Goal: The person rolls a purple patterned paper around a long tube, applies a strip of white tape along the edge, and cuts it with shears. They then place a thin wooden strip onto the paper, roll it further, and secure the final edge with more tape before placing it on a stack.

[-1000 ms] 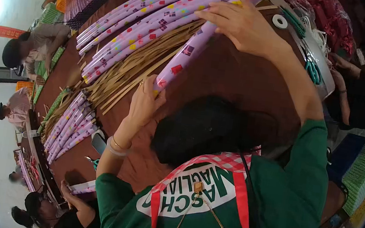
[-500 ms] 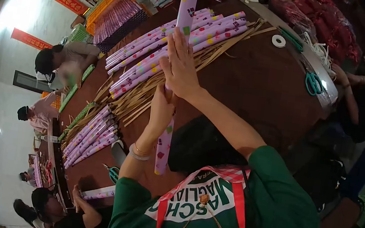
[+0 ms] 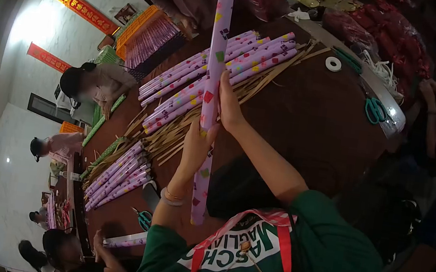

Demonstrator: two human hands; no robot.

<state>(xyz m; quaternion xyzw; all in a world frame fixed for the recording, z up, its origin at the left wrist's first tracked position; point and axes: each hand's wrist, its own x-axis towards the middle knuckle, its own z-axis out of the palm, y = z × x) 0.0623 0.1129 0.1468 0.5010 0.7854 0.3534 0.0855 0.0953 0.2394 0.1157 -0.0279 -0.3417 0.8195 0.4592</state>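
A long pink roll of patterned wrapping paper (image 3: pixel 219 42) stands lengthwise in front of my chest, running past the top of the view. My left hand (image 3: pixel 196 141), with bracelets at the wrist, is closed around its lower part. Higher up, my right hand (image 3: pixel 229 104) grips the same roll from the right side; some of its fingers are hidden behind the paper. Behind the roll, a pile of similar pink rolls (image 3: pixel 179 95) lies on the dark table (image 3: pixel 296 124), over loose brown strips (image 3: pixel 261 78).
A second bundle of pink rolls (image 3: pixel 119 178) lies at left, near scissors (image 3: pixel 142 219). At right are a white tape roll (image 3: pixel 333 63), teal scissors (image 3: pixel 375 110) and red plastic-wrapped bundles (image 3: pixel 391 32). Co-workers sit along the left side; another person's hands (image 3: pixel 430 92) show at right.
My right hand has shifted from across the front of the roll to its right side, lower down. The view has swung slightly, and a person in dark clothing now shows at the top.
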